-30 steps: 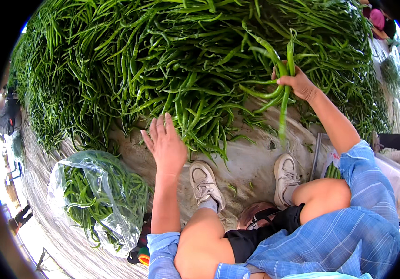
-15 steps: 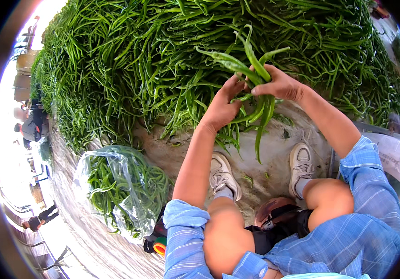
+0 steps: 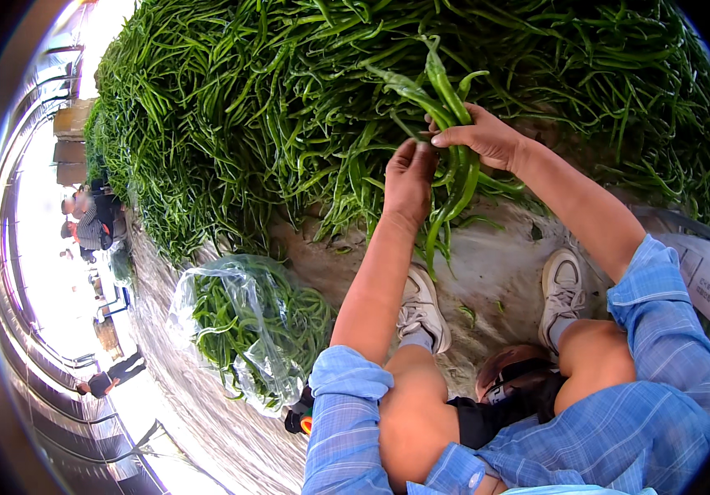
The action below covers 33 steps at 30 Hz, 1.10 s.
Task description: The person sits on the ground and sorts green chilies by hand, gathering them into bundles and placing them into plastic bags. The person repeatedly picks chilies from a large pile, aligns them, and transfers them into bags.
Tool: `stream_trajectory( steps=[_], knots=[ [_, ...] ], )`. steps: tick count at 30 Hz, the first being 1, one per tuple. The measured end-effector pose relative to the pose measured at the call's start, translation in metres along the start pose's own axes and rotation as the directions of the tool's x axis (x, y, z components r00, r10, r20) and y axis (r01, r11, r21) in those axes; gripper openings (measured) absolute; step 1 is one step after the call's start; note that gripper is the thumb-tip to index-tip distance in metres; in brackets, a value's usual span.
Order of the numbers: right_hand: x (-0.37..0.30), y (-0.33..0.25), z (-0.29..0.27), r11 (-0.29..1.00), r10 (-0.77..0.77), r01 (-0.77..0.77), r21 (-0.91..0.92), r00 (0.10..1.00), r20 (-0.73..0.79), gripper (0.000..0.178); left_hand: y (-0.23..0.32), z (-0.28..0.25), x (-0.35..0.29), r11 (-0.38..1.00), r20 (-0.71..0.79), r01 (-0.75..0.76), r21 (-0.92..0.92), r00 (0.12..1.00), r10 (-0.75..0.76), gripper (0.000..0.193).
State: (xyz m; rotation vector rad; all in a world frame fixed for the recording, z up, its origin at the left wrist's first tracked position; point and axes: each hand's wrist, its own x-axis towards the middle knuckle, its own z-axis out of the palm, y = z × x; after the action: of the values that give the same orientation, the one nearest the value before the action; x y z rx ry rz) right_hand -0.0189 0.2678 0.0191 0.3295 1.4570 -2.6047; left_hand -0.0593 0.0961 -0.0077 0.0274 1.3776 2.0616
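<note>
My right hand (image 3: 485,139) is closed round a small bunch of long green chili peppers (image 3: 441,81). Some of their ends point up past the thumb, while others hang down below the palm. Close beside it, my left hand (image 3: 410,180) pinches a thin green chili pepper (image 3: 405,125) between thumb and fingers. Part of that pepper is hidden by the fingertips. Both hands are just over the near edge of a big heap of green chili peppers (image 3: 248,107).
A clear plastic bag (image 3: 243,363) partly full of green peppers sits at my left on a pale ground sheet (image 3: 206,429). My shoes (image 3: 564,289) stand before the heap. White printed sacking (image 3: 702,272) lies at right. People (image 3: 87,223) are far left.
My left hand has turned more upright and now pinches a thin pepper by the bunch. The bunch in my right hand has shifted slightly. The whole view has swung a little left.
</note>
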Motion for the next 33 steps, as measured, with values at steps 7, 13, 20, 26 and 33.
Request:
stream_trajectory(
  steps=[7,13,20,26,33],
  knots=[
    [0.005,-0.004,-0.061,0.998,0.009,-0.002,0.059,0.992,-0.127,0.035,0.051,-0.112,0.024,0.755,-0.355,-0.281,-0.592,0.932,0.068,0.033],
    [-0.021,-0.036,-0.067,0.996,0.084,-0.085,-0.006,0.991,-0.101,0.037,0.077,-0.118,0.004,0.879,-0.307,-0.264,-0.398,0.941,0.143,0.022],
    [-0.044,-0.015,-0.002,0.875,-0.256,0.29,-0.387,0.957,0.137,0.041,0.09,0.0,-0.034,0.919,0.038,0.195,-0.343,0.98,-0.194,0.054],
    [-0.07,-0.008,0.014,0.888,-0.173,0.212,-0.409,0.976,0.13,0.036,0.073,0.016,-0.052,0.919,0.08,0.127,-0.373,0.991,-0.104,0.039],
    [-0.069,-0.03,-0.008,0.995,-0.088,0.076,-0.069,0.976,-0.201,0.035,0.07,-0.028,-0.064,0.984,-0.127,0.012,-0.179,0.991,-0.035,0.033]
  ],
)
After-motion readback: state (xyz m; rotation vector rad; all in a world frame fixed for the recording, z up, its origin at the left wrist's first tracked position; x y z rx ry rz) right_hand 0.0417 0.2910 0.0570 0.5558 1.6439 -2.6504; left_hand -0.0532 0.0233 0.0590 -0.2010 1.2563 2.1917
